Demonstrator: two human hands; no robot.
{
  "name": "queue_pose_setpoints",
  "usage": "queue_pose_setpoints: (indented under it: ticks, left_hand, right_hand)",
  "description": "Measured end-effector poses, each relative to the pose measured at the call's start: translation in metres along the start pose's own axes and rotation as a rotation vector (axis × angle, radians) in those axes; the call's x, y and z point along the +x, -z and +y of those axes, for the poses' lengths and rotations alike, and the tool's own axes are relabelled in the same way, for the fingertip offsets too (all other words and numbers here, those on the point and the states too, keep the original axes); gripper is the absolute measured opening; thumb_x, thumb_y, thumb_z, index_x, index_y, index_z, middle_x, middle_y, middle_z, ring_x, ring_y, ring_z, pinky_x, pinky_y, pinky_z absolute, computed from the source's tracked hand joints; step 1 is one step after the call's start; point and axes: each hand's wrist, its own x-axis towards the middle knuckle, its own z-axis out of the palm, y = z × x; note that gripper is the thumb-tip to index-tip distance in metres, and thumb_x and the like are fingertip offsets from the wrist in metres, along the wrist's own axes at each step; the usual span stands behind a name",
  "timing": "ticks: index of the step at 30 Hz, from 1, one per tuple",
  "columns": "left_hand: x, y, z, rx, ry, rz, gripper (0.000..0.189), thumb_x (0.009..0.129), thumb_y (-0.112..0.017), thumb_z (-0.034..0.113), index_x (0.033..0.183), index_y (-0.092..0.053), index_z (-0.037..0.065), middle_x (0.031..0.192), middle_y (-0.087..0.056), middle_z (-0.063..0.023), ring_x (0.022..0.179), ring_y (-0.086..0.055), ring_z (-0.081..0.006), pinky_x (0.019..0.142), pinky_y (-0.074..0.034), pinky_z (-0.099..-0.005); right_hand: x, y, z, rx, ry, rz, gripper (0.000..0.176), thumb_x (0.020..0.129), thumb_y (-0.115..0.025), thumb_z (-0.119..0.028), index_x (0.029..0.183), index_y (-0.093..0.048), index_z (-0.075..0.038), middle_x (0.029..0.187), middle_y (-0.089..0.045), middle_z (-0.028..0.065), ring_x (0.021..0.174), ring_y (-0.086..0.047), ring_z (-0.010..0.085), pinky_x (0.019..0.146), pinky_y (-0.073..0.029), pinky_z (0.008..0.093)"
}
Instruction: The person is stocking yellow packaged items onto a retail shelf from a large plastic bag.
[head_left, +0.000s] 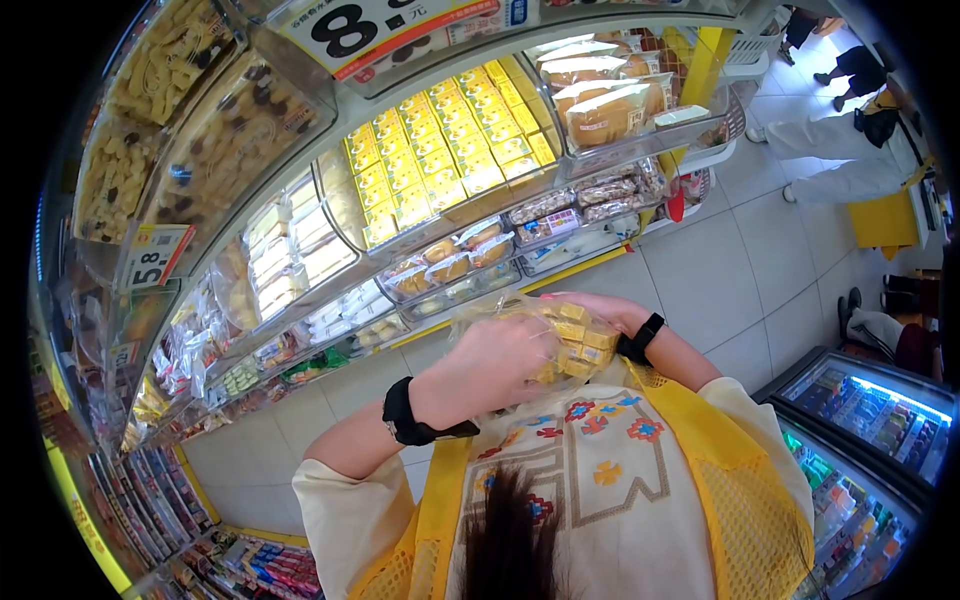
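A clear plastic bag of small yellow boxes (583,343) is held close to my chest. My left hand (492,365) lies over the near-left side of the bag, its fingers bent and partly hidden against the plastic. Behind the bag, my right hand (610,310) supports its far side, with most of the fingers out of sight. Both wrists wear black bands. Beyond the hands, a shelf bin holds rows of matching small yellow boxes (440,145).
Bagged bread (610,100) fills the bin right of the yellow boxes. Packaged snacks (450,260) line the lower shelf. Price signs (155,255) hang at left. Glass-topped freezers (880,415) stand at right. Several people are at the right edge, one in light trousers (845,150).
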Motion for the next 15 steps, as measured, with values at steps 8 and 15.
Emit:
queue_pose_setpoints:
  ticks: [8, 15]
  left_hand:
    - [-0.0036, 0.0057, 0.0021, -0.087, -0.011, -0.034, 0.053, 0.076, -0.073, 0.026, 0.117, -0.053, 0.000, 0.108, -0.058, -0.0172, 0.099, -0.058, -0.0355, 0.083, -0.049, -0.0424]
    - [-0.0035, 0.0066, -0.0012, -0.175, -0.013, -0.016, 0.047, 0.077, -0.073, 0.026, 0.113, -0.058, 0.001, 0.106, -0.059, -0.0172, 0.099, -0.058, -0.0342, 0.082, -0.048, -0.0419]
  right_hand:
    - [-0.0005, -0.0018, 0.0014, -0.005, 0.016, -0.017, 0.042, 0.100, -0.047, -0.032, 0.129, -0.052, -0.003, 0.123, -0.062, 0.0076, 0.101, -0.065, 0.0147, 0.085, -0.055, 0.0287]
    - [0.0004, 0.0017, 0.0050, -0.003, 0.023, -0.025, 0.043, 0.101, -0.047, -0.033, 0.130, -0.051, -0.002, 0.124, -0.061, 0.0074, 0.103, -0.064, 0.0142, 0.086, -0.054, 0.0286]
